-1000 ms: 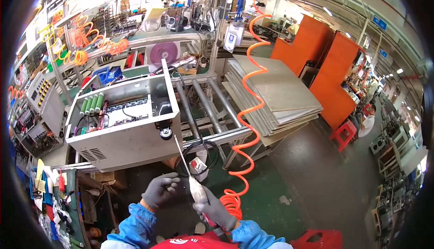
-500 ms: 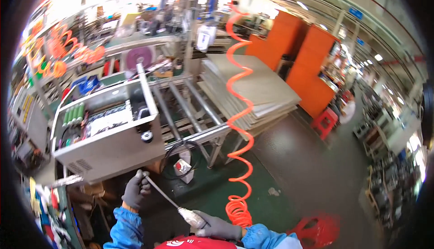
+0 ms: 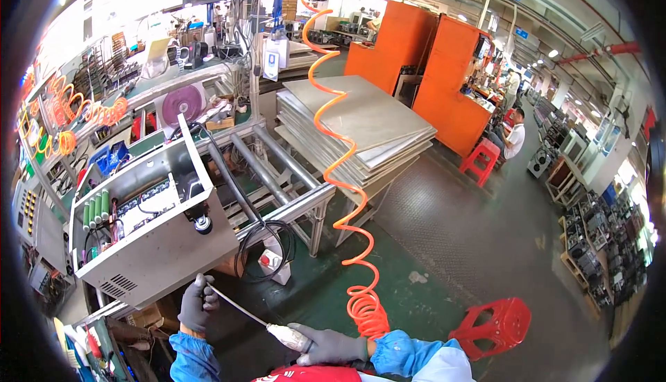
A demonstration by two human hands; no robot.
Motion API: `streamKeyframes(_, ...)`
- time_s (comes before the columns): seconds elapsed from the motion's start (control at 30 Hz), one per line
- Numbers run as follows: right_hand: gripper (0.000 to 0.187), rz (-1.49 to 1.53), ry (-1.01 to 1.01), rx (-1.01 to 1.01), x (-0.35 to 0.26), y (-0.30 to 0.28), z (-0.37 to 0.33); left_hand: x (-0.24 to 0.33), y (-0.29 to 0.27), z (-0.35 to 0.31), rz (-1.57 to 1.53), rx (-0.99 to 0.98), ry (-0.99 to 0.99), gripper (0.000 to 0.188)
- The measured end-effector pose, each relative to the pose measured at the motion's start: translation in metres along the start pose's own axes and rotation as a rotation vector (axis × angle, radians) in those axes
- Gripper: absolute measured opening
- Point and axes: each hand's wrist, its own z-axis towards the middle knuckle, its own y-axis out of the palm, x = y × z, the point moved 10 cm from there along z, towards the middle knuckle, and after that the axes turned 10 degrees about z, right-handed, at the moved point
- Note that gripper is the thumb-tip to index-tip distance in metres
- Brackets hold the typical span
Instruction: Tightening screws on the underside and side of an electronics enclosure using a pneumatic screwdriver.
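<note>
My right hand [image 3: 329, 344], in a grey glove, is wrapped round the pale handle of a long-shafted screwdriver [image 3: 239, 308]. The shaft slants up and left to my left hand [image 3: 197, 304], also gloved, whose curled fingers pinch at its tip. Whether a small part sits there too is hidden. Just beyond my left hand stands a light grey metal cabinet [image 3: 163, 247], its top uncovered. Inside it are green cylinders [image 3: 96, 208], a circuit board [image 3: 149, 205] and wiring. A black cable [image 3: 253, 253] hangs in a coil by its right end.
A roller conveyor [image 3: 281, 163] runs beyond the cabinet, beside stacked flat sheets [image 3: 361, 115]. An orange coiled air hose [image 3: 357, 219] hangs in front of me. A red stool [image 3: 492, 326] stands at lower right. Farther off, a person [image 3: 515, 134] sits near orange cabinets [image 3: 444, 83].
The view has swung right and steadied, so the cabinet and sheets sit farther left. More of the red stool shows. Both hands keep the screwdriver in about the same pose.
</note>
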Motion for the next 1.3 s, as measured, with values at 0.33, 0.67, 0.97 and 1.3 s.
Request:
streamKeyframes(0.33,0.081,1.083,0.135,-0.306,-0.003,0.017,0.011,0.040,0.013,-0.015,0.283,0.004,0.117,0.019)
streamKeyframes(0.67,0.072,0.634,-0.124,0.164,-0.059,0.018,0.087,-0.038,0.020,-0.006,0.405,-0.063,-0.115,0.048)
streamKeyframes(0.97,0.064,0.637,-0.180,0.232,-0.067,0.012,0.107,-0.044,0.036,-0.014,0.584,-0.216,0.009,0.050)
streamKeyframes(1.3,0.048,0.720,-0.074,0.215,-0.080,0.019,0.108,-0.041,0.037,-0.019,0.797,-0.208,-0.052,0.051)
